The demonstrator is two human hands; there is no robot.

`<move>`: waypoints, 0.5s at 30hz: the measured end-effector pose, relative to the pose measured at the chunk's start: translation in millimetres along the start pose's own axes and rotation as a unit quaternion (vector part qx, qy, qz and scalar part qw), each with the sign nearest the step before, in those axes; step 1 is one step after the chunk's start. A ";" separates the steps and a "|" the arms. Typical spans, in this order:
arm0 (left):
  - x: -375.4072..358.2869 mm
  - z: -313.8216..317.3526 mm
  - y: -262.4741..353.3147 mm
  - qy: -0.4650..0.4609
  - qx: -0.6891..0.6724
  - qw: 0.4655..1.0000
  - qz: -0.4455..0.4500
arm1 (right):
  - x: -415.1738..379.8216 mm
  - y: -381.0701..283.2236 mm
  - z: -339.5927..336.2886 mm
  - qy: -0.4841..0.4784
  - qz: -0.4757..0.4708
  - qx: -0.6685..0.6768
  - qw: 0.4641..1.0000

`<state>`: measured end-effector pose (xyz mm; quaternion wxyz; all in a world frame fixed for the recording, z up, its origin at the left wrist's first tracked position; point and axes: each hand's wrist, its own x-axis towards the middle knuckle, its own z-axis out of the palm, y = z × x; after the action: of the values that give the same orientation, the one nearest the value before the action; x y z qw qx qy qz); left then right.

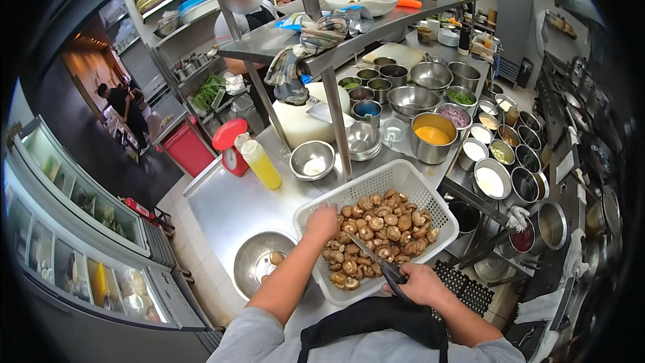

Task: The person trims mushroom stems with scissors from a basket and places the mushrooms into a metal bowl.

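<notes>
A white perforated basket [430, 196] full of brown mushrooms [386, 225] stands on the steel counter in front of me. My right hand [418, 284] grips the black handles of a pair of scissors, whose blades [366, 250] point left over the mushrooms. At the basket's left side, my left hand [323, 222] is closed, its fingers bent inward; what they hold, if anything, is hidden. Left of the basket is a steel bowl [250, 255] with a few mushroom pieces in it.
Behind the basket are a small steel bowl [312, 160], a yellow squeeze bottle [262, 165], a red scale [233, 154] and a pot of orange liquid [433, 138]. Steel posts carry an overhead shelf [376, 33]. Many containers stand at right. A person [245, 10] is beyond the shelf.
</notes>
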<state>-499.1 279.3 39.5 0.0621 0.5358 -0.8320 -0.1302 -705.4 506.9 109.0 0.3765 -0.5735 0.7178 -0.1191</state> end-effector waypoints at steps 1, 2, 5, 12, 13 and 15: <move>1.4 2.0 -1.5 0.000 0.000 1.000 -0.001 | -1.1 -0.6 -1.1 0.011 0.001 0.007 1.000; 1.5 -0.5 0.5 -0.031 0.027 0.999 0.008 | -2.1 -1.2 -2.7 0.023 0.002 0.015 1.000; -3.0 -4.9 -1.1 -0.040 0.025 0.999 0.008 | -7.7 1.8 -10.6 0.050 0.016 0.038 0.998; -59.1 -35.7 -1.4 -0.083 -0.628 0.761 -0.140 | -14.2 16.2 -14.5 0.071 0.052 0.063 0.994; -66.9 -37.4 -1.5 -0.082 -0.629 0.759 -0.146 | -14.6 14.2 -14.7 0.078 0.056 0.065 0.993; -83.9 -38.6 -0.2 -0.114 -0.716 0.666 -0.178 | -13.4 11.8 -13.2 0.074 0.047 0.060 0.994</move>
<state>-454.5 349.6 79.5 0.3070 0.4452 -0.3724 -0.7543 -722.2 519.5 116.3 0.3612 -0.5053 0.7612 -0.1864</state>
